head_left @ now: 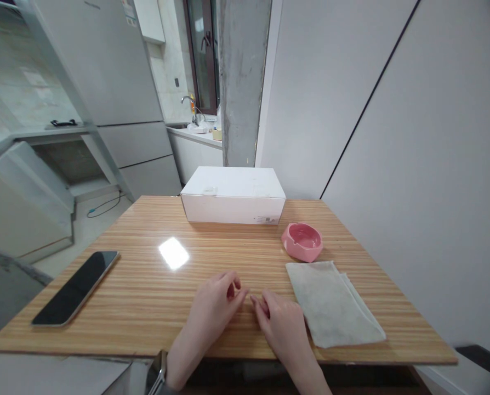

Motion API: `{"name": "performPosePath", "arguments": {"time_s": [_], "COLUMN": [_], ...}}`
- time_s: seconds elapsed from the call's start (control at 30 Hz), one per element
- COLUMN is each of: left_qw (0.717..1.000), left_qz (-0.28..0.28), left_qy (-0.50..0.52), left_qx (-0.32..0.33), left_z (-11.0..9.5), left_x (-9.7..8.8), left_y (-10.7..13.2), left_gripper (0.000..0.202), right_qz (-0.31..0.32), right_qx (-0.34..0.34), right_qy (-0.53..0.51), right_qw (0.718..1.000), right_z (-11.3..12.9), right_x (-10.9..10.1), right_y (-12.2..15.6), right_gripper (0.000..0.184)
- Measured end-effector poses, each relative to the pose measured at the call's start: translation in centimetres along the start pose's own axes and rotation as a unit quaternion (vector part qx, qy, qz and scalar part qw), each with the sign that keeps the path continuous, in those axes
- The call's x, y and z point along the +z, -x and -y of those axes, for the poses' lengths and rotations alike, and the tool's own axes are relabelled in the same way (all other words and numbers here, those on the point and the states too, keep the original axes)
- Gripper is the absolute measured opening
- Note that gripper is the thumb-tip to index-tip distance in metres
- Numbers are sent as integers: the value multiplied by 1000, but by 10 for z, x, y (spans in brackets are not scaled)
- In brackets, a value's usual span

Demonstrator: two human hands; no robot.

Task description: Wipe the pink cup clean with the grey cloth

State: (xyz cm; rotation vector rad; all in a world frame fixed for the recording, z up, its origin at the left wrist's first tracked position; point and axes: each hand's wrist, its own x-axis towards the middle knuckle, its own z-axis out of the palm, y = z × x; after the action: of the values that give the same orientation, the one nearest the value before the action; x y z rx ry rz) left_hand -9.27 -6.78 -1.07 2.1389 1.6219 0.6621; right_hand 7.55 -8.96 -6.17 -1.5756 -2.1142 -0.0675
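Left hand [214, 305] and right hand [280, 323] empty, half-curled and gripping nothing on the wooden tabletop [138, 296], a folded grey cloth [331, 304] just beside the right hand, a pink ceramic ashtray [301, 241] and white box [232, 196] farther ahead.

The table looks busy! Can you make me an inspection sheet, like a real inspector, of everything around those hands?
surface: wooden table, striped, with one bright glare spot.
things: folded cloth beside the right hand, not held.
clutter: phone at left, white box at the far edge, pink dish just past the cloth.
grippers: left hand and right hand both empty, fingers loosely curled; watch on the left wrist.
cables: thin cable on the floor, left of the table.
surroundings: concrete pillar, tap behind.
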Motion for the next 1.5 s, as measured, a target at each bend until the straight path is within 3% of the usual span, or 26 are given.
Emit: {"name": "performPosePath", "arguments": {"time_s": [0.07,0.2,0.33,0.43,0.53,0.63,0.7,0.8,0.97,1.13,1.23,1.37,1.5], "left_qw": [990,947,943,947,946,941,940,939,933,939,952,945,941], "left_qz": [-5,13,25,47,33,21,18,7,-30,-100,-161,-241,-271], "left_qy": [112,245,277,276,288,303,307,315,346,327,259,197,158], "left_qx": [79,207,185,157,145,150,147,136,95,32,-28,-97,-128], "left_z": [-18,-46,-54,-56,-61,-69,-73,-68,-26,42,89,140,165], "left_x": [-3,12,50,76,93,102,103,95,54,-10,-39,-54,-56], "left_y": [-17,-68,-124,-150,-162,-164,-162,-155,-136,-110,-95,-84,-83], "left_gripper": [11,57,107,125,122,98,86,83,91,89,91,88,88], "right_qz": [-16,-40,-55,-55,-53,-49,-46,-44,-49,-50,-44,-44,-70], "right_qx": [-9,-18,-15,-6,-1,1,3,2,-4,-2,-3,-9,-16], "right_qy": [-17,-22,-19,-33,-37,-38,-38,-43,-52,-65,-77,-76,-67], "right_qw": [1000,999,998,998,998,998,998,998,997,997,996,996,995], "right_z": [0,0,2,4,4,3,2,0,0,2,2,1,1], "right_x": [-1,-2,-2,-2,-2,-1,0,1,1,-1,-1,0,1], "right_y": [1,2,1,0,-1,-1,-1,0,0,-1,-2,0,3], "right_gripper": [30,30,33,33,32,30,30,30,32,33,32,33,33]}}
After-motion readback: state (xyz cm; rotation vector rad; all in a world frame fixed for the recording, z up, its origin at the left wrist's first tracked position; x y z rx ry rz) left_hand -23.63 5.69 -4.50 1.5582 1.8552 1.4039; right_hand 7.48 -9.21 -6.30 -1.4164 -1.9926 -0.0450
